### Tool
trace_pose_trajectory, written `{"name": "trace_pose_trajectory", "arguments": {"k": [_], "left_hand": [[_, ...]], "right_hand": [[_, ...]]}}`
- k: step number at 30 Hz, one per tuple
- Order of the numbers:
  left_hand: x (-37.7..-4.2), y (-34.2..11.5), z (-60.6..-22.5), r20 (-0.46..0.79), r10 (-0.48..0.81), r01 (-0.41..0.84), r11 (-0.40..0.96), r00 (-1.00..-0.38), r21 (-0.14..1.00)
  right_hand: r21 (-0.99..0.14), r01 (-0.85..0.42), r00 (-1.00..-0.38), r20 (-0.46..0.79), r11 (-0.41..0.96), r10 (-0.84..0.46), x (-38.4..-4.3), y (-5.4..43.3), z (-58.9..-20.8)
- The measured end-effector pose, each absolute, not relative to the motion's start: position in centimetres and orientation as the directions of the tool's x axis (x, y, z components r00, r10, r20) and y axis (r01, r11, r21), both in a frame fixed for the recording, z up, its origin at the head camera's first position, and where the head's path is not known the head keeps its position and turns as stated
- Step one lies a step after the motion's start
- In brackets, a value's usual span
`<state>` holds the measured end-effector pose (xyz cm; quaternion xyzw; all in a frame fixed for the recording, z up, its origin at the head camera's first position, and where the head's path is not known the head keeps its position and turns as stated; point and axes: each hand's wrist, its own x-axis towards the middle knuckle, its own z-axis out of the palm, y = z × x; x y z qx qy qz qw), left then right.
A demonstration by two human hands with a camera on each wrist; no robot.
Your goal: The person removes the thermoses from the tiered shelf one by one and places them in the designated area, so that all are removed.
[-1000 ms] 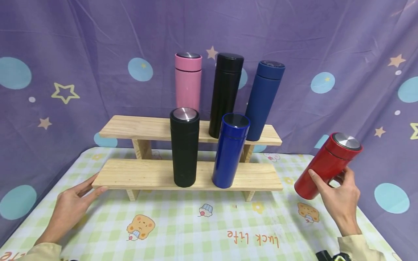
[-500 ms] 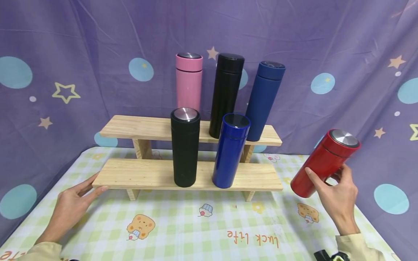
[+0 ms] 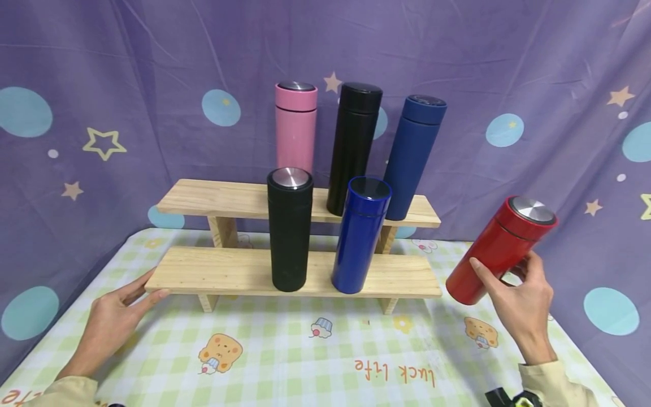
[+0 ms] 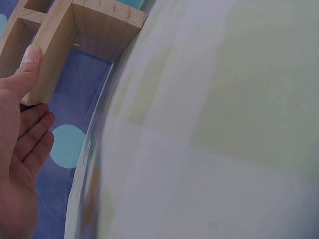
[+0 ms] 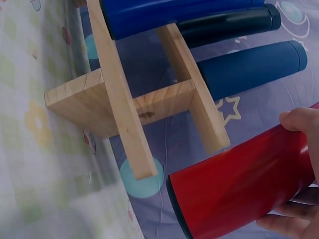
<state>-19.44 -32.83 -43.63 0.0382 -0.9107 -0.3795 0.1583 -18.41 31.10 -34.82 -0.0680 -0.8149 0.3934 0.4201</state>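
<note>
My right hand (image 3: 524,305) grips a red thermos bottle (image 3: 500,249) with a steel-topped lid, its thumb and fingers around the body. The bottle tilts, lid up to the right, off the right end of the wooden two-tier shelf (image 3: 218,271). My left hand (image 3: 109,319) holds the left end of the lower board between thumb and fingers; in the left wrist view the thumb lies on the board (image 4: 50,59). A black bottle (image 3: 290,232) and a glossy blue bottle (image 3: 361,237) stand on the lower tier. On the upper tier stand pink (image 3: 296,124), black (image 3: 354,141) and navy (image 3: 414,158) bottles.
The shelf stands on a table with a green-and-white checked cloth (image 3: 274,350). A purple curtain (image 3: 168,68) with stars and dots hangs behind. In the right wrist view, the shelf's leg (image 5: 84,102) meets the cloth near the red bottle.
My right hand has carried the red thermos bottle left and slightly up, closer to the shelf's right end. The left hand stays at the board's left end.
</note>
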Motion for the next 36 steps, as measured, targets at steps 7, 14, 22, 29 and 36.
{"name": "trace_pose_trajectory", "arguments": {"k": [7, 14, 22, 29, 36], "left_hand": [[-19.4, -32.9, -43.6, 0.255, -0.194, 0.044, 0.710, -0.947, 0.703], [-19.4, -32.9, -43.7, 0.244, -0.195, 0.036, 0.708, -0.950, 0.705], [-19.4, -32.7, -43.7, 0.266, -0.203, 0.046, 0.710, -0.942, 0.703], [-19.4, -32.7, -43.7, 0.271, -0.200, 0.053, 0.706, -0.942, 0.707], [-19.4, -32.8, -43.7, 0.268, -0.192, 0.055, 0.710, -0.944, 0.702]], "right_hand": [[-0.685, -0.275, -0.638, 0.654, 0.674, 0.405, -18.5, 29.9, -34.4], [-0.687, -0.298, -0.668, 0.647, 0.663, 0.369, -18.7, 28.8, -34.5], [-0.678, -0.347, -0.677, 0.659, 0.648, 0.327, -19.1, 27.9, -34.5], [-0.659, -0.393, -0.685, 0.675, 0.641, 0.274, -19.3, 27.2, -34.7], [-0.657, -0.412, -0.694, 0.675, 0.631, 0.250, -19.8, 26.4, -34.7]]}}
